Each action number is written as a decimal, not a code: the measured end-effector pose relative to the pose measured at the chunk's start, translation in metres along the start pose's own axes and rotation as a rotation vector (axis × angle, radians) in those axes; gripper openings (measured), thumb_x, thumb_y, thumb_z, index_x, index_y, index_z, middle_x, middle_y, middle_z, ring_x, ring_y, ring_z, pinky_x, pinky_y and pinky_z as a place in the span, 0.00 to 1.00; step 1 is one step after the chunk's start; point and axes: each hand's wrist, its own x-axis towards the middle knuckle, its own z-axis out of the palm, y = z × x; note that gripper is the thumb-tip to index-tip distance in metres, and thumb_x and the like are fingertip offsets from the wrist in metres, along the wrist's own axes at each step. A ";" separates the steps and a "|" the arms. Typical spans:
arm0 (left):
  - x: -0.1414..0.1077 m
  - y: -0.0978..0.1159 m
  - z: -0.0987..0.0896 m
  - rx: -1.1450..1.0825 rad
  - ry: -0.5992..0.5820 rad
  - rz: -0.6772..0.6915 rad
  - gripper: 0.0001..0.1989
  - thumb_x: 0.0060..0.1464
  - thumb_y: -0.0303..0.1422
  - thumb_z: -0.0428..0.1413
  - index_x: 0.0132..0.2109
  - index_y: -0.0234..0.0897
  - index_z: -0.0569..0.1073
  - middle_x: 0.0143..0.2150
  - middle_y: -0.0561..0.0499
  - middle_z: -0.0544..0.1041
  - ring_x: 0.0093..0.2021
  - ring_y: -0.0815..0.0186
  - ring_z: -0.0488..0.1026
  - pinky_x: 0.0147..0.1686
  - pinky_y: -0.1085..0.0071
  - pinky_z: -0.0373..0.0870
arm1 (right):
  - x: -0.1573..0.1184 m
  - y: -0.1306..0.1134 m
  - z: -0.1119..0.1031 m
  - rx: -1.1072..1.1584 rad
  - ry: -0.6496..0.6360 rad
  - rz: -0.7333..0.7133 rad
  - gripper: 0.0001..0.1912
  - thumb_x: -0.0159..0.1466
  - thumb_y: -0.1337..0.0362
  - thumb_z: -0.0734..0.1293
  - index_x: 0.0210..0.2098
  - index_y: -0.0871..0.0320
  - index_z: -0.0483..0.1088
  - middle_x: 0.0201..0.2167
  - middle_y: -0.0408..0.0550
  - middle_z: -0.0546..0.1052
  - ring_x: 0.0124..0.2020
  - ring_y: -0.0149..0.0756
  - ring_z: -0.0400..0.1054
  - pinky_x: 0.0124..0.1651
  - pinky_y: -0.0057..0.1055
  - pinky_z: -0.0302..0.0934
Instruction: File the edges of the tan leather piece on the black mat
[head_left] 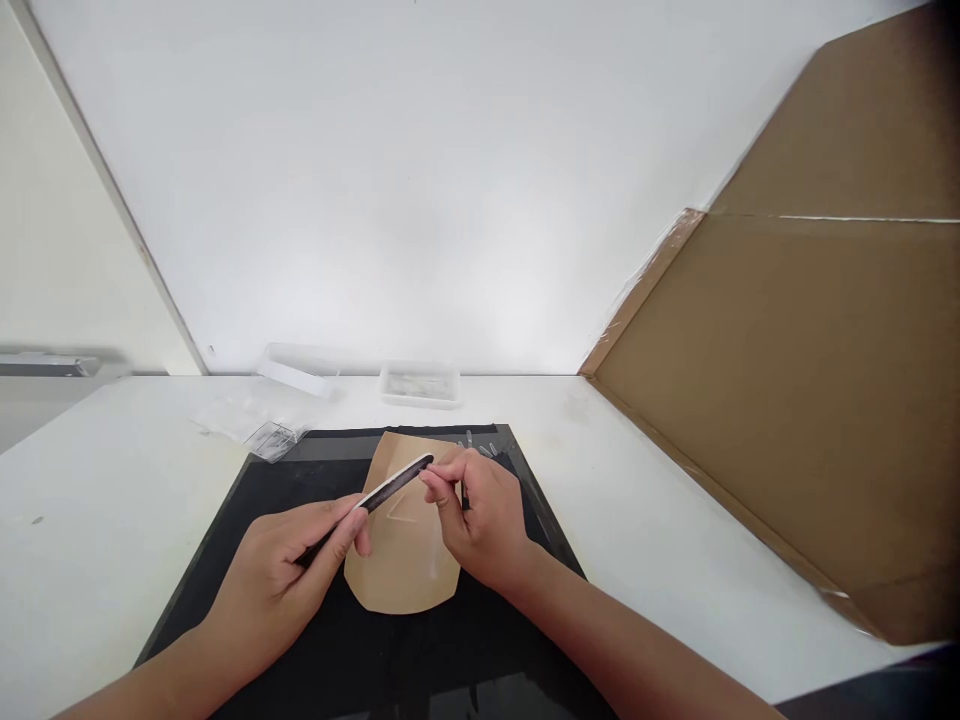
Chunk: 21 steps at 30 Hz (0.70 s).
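Observation:
My left hand is closed around a black nail file with a pale edge, which slants up to the right. Close by the file's upper tip, my right hand pinches thumb and fingers together. Whatever sits in that pinch is too small to make out. Beneath both hands lies a tan sheet with angled corners, bearing a faint V-shaped mark. Several small clear pieces shaped like nail tips rest just beyond my right hand.
A black mat covers the middle of the white table. Toward the back wall are a crumpled clear plastic bag, a white box-like piece and a shallow translucent tray. A large cardboard panel stands along the right side.

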 end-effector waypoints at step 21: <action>-0.002 0.004 0.006 -0.316 -0.121 -0.375 0.22 0.68 0.49 0.49 0.32 0.41 0.75 0.11 0.62 0.59 0.13 0.73 0.57 0.20 0.77 0.61 | -0.003 0.001 0.014 -0.221 0.013 -0.100 0.10 0.74 0.63 0.63 0.34 0.53 0.64 0.29 0.44 0.79 0.30 0.35 0.72 0.36 0.36 0.55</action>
